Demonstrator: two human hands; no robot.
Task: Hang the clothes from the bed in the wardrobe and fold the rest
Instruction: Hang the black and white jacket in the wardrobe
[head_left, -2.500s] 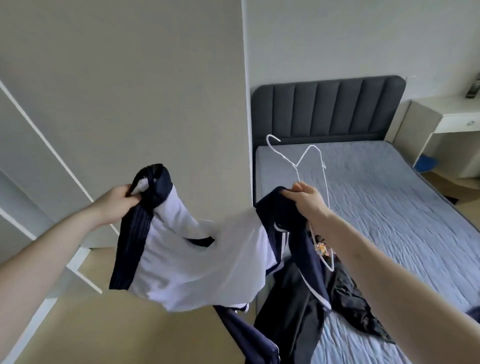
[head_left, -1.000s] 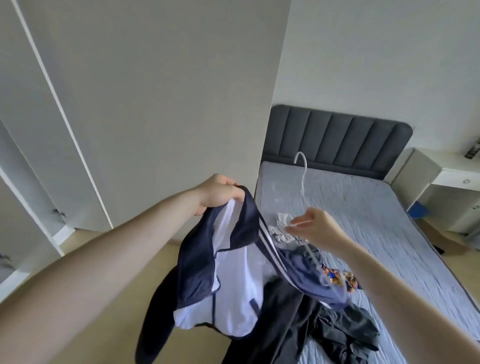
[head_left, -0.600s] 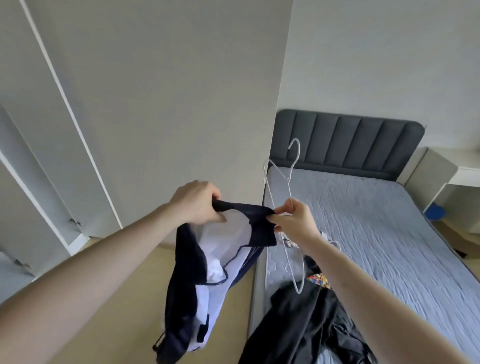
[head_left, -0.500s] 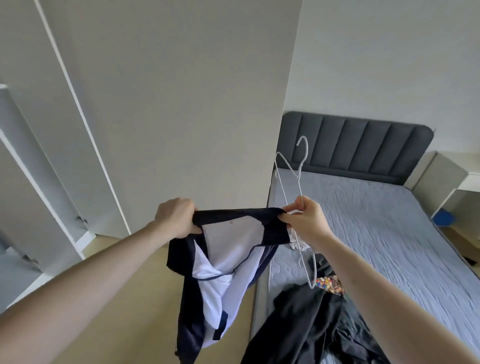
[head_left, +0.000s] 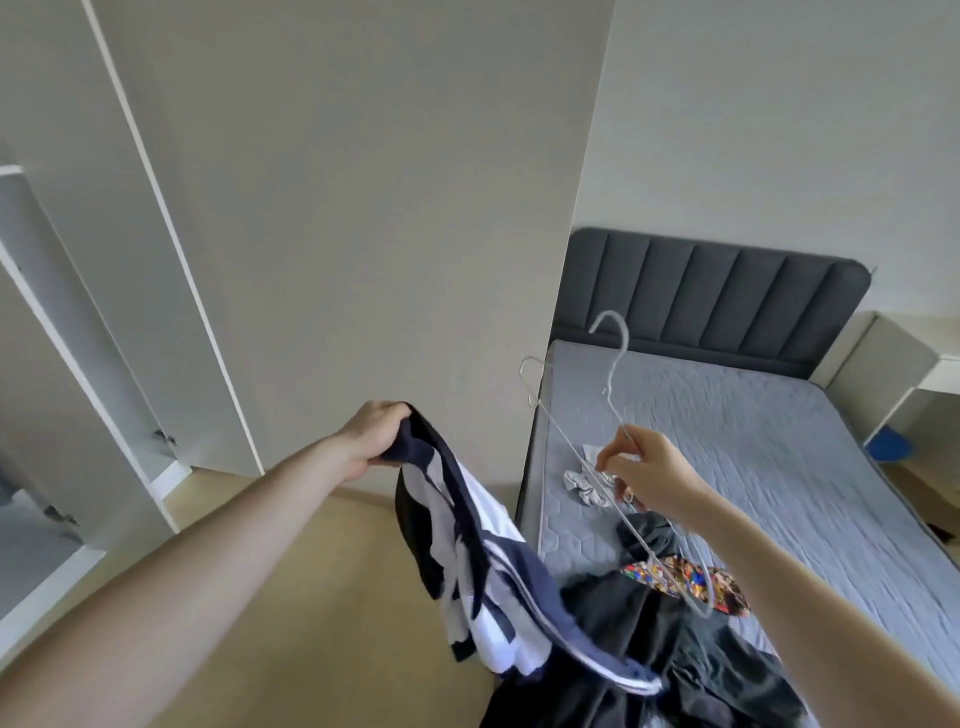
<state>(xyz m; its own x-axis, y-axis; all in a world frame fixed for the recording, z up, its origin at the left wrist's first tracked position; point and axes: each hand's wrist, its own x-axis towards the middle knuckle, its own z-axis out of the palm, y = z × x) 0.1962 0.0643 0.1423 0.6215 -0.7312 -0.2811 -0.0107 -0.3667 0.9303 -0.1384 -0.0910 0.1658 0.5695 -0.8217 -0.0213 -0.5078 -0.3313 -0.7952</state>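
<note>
Jacket: smooth synthetic-looking cloth, navy and white, slight sheen, limp. Hanger: thin wire, pale coating, smooth. Mattress: grey quilted cloth, stitched hexagon pattern, matt. Headboard: dark grey upholstery, vertical padded channels, matt. Dark garment on bed: black cloth, faint sheen, creased. Patterned cloth: multicolour print. Wardrobe panel: flat, smooth, matt grey-beige finish. Floor: smooth, light wood tone, low gloss. Side unit: smooth matt pale board.
</note>
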